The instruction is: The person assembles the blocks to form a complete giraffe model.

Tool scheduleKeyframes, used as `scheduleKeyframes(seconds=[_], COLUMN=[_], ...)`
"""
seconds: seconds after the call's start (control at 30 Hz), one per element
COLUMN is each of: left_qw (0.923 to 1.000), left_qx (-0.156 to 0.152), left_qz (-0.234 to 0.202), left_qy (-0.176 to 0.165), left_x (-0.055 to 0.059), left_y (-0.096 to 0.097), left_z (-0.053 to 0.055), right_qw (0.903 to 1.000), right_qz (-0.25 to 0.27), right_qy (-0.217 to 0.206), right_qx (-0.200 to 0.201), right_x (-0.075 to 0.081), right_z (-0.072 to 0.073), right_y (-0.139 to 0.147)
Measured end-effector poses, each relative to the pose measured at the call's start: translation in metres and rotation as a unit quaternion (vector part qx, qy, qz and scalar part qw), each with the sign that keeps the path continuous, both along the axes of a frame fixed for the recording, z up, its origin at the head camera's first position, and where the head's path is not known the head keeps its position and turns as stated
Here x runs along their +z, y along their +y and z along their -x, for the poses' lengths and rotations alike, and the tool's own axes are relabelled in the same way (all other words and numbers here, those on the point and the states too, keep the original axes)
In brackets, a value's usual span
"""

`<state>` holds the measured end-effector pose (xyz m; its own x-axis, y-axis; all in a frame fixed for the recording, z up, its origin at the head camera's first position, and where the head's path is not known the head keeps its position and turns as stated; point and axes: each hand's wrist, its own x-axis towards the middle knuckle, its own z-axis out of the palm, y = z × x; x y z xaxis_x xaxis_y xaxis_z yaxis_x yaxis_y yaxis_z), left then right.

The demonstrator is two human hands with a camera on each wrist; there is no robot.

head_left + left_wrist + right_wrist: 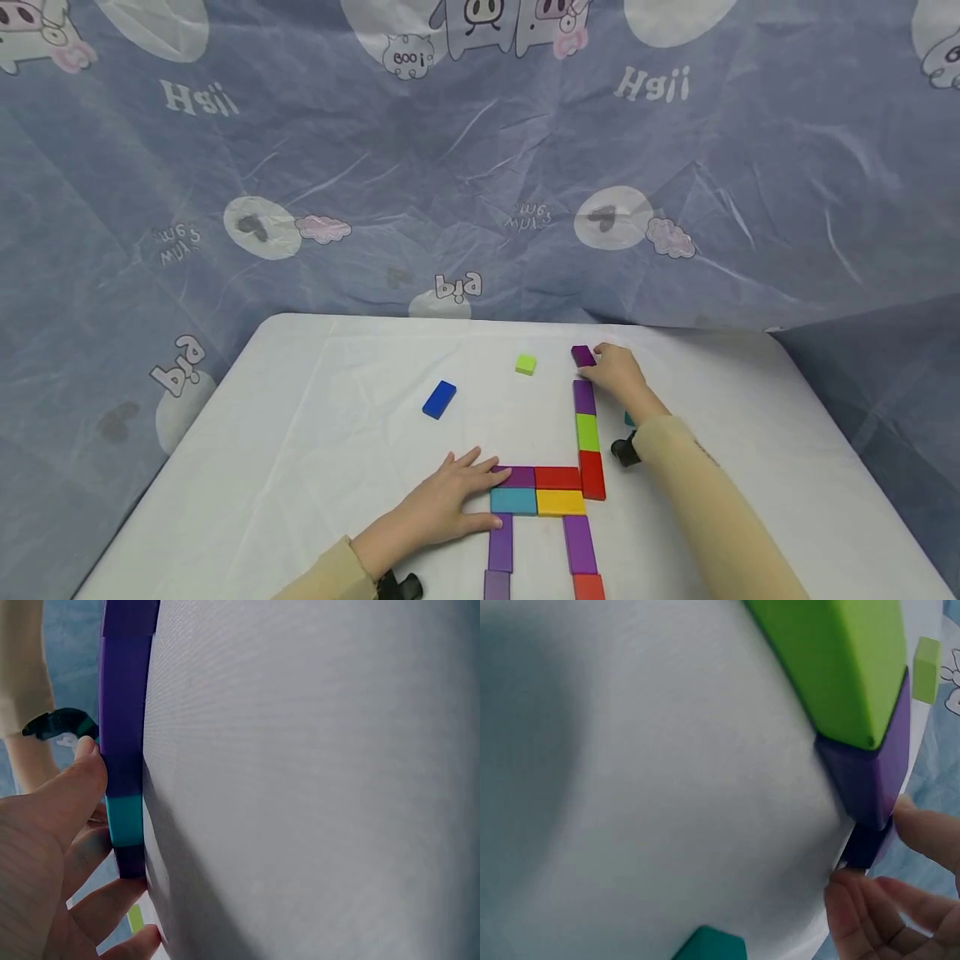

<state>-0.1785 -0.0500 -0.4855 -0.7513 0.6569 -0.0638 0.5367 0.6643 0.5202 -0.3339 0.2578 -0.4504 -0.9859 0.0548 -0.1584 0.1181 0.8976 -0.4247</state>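
Observation:
At the far right of the table, my right hand [618, 372] pinches a dark purple block [582, 356] between thumb and fingers. This block lies just beyond a purple block [584, 397], which continues through a lime block [588, 432] to a red block [592, 475]. My left hand [442, 503] is spread at the left end of the layout, fingertips on a purple block [517, 477] and thumb by the top of a purple leg block [501, 542]. Between them lies a teal block [513, 501], with a yellow block [561, 502] and another red block [558, 477] to its right.
A blue block [439, 400] and a small lime block [526, 364] lie loose on the white table [337, 417]. A teal block [712, 945] sits near my right forearm, mostly hidden in the head view. A second purple leg [579, 543] runs toward the near edge.

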Motion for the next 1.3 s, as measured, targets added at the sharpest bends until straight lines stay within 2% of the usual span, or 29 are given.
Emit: scheduleKeyframes(seconds=[0.13, 0.23, 0.4, 0.5, 0.83, 1.3], left_qw=[1.0000, 0.9999, 0.9999, 0.9999, 1.0000, 0.9999], left_qx=[0.003, 0.004, -0.001, -0.005, 0.001, 0.001], left_qz=[-0.002, -0.002, -0.005, -0.006, -0.005, -0.012], left_qy=[-0.007, -0.010, -0.011, -0.008, -0.006, -0.005], left_x=[-0.003, -0.004, -0.005, -0.005, -0.007, -0.007], left_y=[0.000, 0.000, 0.000, 0.000, -0.003, -0.003], left_z=[0.000, 0.001, 0.002, 0.003, 0.003, 0.002], right_qw=[0.9997, 0.9988, 0.9950, 0.9934, 0.9931, 0.9923], right_qz=[-0.017, -0.023, -0.015, -0.004, 0.043, 0.046], right_qy=[0.005, 0.011, 0.014, 0.014, 0.020, 0.013], right_qx=[0.015, 0.042, 0.097, 0.114, 0.107, 0.114], right_x=[-0.001, -0.003, -0.008, -0.011, -0.017, -0.018], right_z=[0.000, 0.002, 0.007, 0.008, 0.006, 0.004], right_y=[-0.002, 0.000, 0.007, 0.011, 0.011, 0.013])
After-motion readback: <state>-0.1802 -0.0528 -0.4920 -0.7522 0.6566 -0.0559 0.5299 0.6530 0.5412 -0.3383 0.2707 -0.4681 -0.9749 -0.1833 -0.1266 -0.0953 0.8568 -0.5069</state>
